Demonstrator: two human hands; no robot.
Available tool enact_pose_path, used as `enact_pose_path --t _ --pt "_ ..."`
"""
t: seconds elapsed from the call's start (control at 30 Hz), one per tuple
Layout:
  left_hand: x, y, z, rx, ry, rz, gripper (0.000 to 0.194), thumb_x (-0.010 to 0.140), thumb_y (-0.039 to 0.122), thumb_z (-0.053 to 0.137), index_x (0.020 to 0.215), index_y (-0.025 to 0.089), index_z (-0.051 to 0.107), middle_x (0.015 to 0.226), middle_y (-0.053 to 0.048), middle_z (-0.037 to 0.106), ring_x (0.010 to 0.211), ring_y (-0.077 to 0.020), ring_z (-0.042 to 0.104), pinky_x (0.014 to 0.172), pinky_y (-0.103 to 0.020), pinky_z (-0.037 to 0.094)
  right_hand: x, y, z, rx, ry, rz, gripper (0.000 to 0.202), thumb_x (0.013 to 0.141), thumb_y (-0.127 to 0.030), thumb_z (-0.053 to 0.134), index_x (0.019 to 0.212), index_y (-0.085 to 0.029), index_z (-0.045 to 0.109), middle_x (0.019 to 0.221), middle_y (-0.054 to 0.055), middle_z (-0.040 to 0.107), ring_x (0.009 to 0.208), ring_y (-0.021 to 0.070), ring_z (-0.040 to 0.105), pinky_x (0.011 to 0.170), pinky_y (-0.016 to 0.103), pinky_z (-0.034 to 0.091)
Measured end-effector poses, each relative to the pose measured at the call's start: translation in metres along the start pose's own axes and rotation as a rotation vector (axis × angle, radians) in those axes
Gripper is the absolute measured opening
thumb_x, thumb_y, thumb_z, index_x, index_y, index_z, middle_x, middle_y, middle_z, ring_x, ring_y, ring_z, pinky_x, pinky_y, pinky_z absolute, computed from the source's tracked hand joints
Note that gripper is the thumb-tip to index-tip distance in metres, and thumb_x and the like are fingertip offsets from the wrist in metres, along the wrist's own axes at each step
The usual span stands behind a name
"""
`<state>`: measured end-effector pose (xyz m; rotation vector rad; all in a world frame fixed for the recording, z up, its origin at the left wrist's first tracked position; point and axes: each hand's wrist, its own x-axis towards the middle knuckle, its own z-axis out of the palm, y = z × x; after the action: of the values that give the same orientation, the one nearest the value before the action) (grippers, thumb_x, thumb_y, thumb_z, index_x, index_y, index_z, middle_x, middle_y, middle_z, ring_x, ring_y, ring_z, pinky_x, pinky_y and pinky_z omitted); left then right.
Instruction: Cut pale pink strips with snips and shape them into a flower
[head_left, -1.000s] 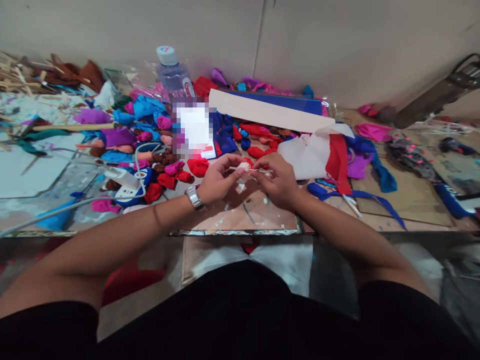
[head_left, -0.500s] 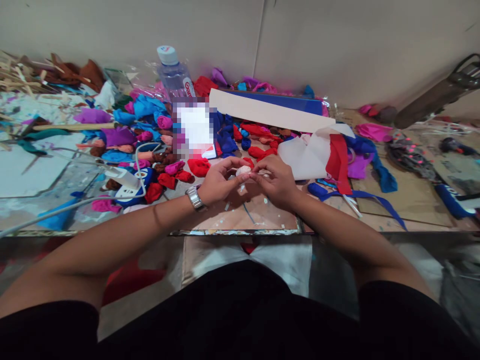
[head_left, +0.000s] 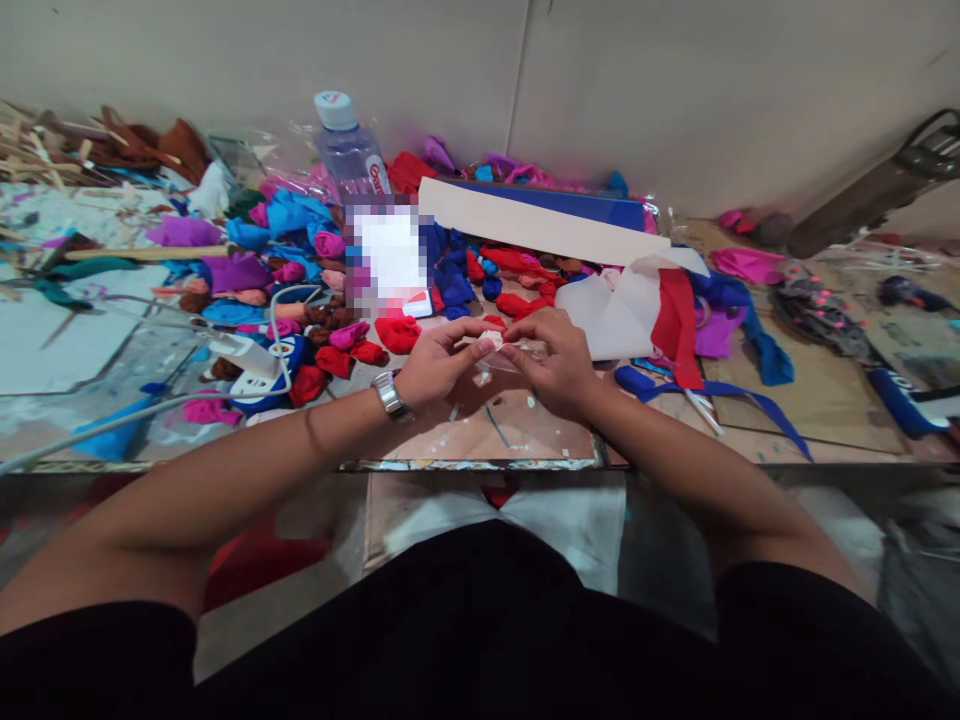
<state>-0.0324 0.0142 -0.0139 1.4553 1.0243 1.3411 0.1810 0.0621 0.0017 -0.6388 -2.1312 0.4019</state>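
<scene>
Over the middle of the worktable, both my hands meet at a small pale, crumpled piece of thin material [head_left: 491, 340]; whether it is paper or cloth I cannot tell. My left hand [head_left: 441, 362], with a metal watch [head_left: 389, 394] on its wrist, pinches it from the left between thumb and fingers. From the right, my right hand [head_left: 556, 362] is closed on it with thumb and forefinger. A whitish, see-through edge of the material shows below the fingertips. Red crumpled cloth bundles [head_left: 397, 335] lie just beyond my left hand.
A clear bottle [head_left: 352, 160] stands behind a phone with a blurred screen [head_left: 390, 255]. A cream strip [head_left: 540, 222] and a white sheet [head_left: 600, 310] lie to the right. A white cable [head_left: 172, 405] crosses the left side. A dark flask [head_left: 862, 190] leans by the wall.
The pale piece was a rounder lump; now it looks smaller and more pointed between my fingertips, with a see-through edge spread below. My hands have barely shifted.
</scene>
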Motion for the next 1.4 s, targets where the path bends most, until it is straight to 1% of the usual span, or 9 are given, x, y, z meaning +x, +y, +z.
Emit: enact_pose_path --t 0.2,0.33,0.5,0.63,0.77,0.97,1.1,1.27,1.4 --pt "0.000 0.001 -0.001 -0.010 -0.046 -0.025 0.042 0.088 0.057 0.081 0.107 0.019 0.080 0.103 -0.007 0.080 0.091 -0.0194 0.073 0.084 -0.034 0.059 0.000 -0.002 -0.001 0.046 -0.091 -0.031 0.036 0.105 -0.043 0.061 0.140 -0.032 0.065 0.117 0.007 0.070 0.106 0.0244 0.066 0.095 0.044 0.053" --pt "-0.002 -0.003 -0.001 -0.027 -0.072 -0.072 0.044 0.089 0.056 0.080 0.112 0.019 0.080 0.104 -0.007 0.080 0.091 -0.0186 0.072 0.086 -0.033 0.058 0.001 -0.002 -0.001 0.024 -0.149 -0.074 0.031 0.108 -0.040 0.054 0.134 -0.031 0.069 0.113 0.008 0.062 0.107 0.0249 0.062 0.096 0.046 0.053" --pt "-0.001 -0.007 0.001 -0.061 -0.038 -0.057 0.048 0.089 0.057 0.079 0.120 0.020 0.073 0.117 -0.009 0.076 0.099 -0.0192 0.070 0.089 -0.033 0.057 0.003 -0.003 -0.001 0.043 -0.137 -0.058 0.027 0.105 -0.041 0.058 0.128 -0.028 0.065 0.124 0.010 0.061 0.119 0.0280 0.060 0.107 0.050 0.051" --pt "0.001 -0.008 0.000 -0.146 0.094 -0.037 0.041 0.091 0.057 0.077 0.107 0.022 0.063 0.095 -0.002 0.067 0.077 -0.0125 0.061 0.073 -0.027 0.052 0.005 -0.001 -0.003 0.049 -0.047 -0.020 0.026 0.102 -0.035 0.063 0.126 -0.027 0.064 0.123 0.010 0.065 0.115 0.0288 0.063 0.101 0.049 0.052" --pt "0.002 -0.006 -0.001 -0.018 0.118 -0.035 0.043 0.088 0.059 0.079 0.094 0.020 0.060 0.085 0.000 0.062 0.073 -0.0128 0.057 0.068 -0.027 0.049 0.005 0.000 -0.004 0.021 -0.018 -0.005 0.025 0.101 -0.036 0.064 0.123 -0.026 0.064 0.114 0.008 0.071 0.099 0.0266 0.065 0.092 0.046 0.053" --pt "-0.001 -0.005 0.001 0.196 0.104 0.037 0.042 0.086 0.055 0.081 0.097 0.020 0.063 0.088 -0.002 0.062 0.077 -0.0146 0.058 0.071 -0.029 0.049 0.002 -0.004 -0.003 -0.037 0.008 -0.043 0.024 0.097 -0.040 0.071 0.116 -0.026 0.067 0.104 0.007 0.074 0.096 0.0267 0.067 0.090 0.045 0.052" --pt "-0.001 -0.007 0.001 0.215 0.129 0.071 0.036 0.088 0.045 0.081 0.103 0.021 0.060 0.088 -0.001 0.060 0.077 -0.0143 0.058 0.069 -0.028 0.048 0.003 -0.007 -0.003 -0.062 0.018 -0.053 0.021 0.097 -0.041 0.073 0.111 -0.026 0.069 0.101 0.006 0.077 0.098 0.0278 0.069 0.092 0.047 0.050" --pt "-0.001 -0.005 0.000 0.263 0.134 0.119 0.022 0.089 0.032 0.076 0.097 0.021 0.058 0.087 0.000 0.060 0.073 -0.0132 0.056 0.067 -0.028 0.047 0.003 -0.007 -0.002 -0.080 0.023 -0.087 0.021 0.096 -0.042 0.076 0.108 -0.026 0.070 0.102 0.006 0.079 0.098 0.0278 0.071 0.092 0.047 0.049" --pt "-0.001 -0.004 -0.001 0.266 0.103 0.065 0.014 0.090 0.030 0.071 0.091 0.020 0.062 0.085 -0.001 0.064 0.073 -0.0150 0.059 0.069 -0.030 0.048 0.002 -0.004 -0.002 -0.095 0.018 -0.060 0.022 0.096 -0.043 0.074 0.110 -0.026 0.070 0.101 0.006 0.078 0.097 0.0276 0.070 0.091 0.047 0.049"
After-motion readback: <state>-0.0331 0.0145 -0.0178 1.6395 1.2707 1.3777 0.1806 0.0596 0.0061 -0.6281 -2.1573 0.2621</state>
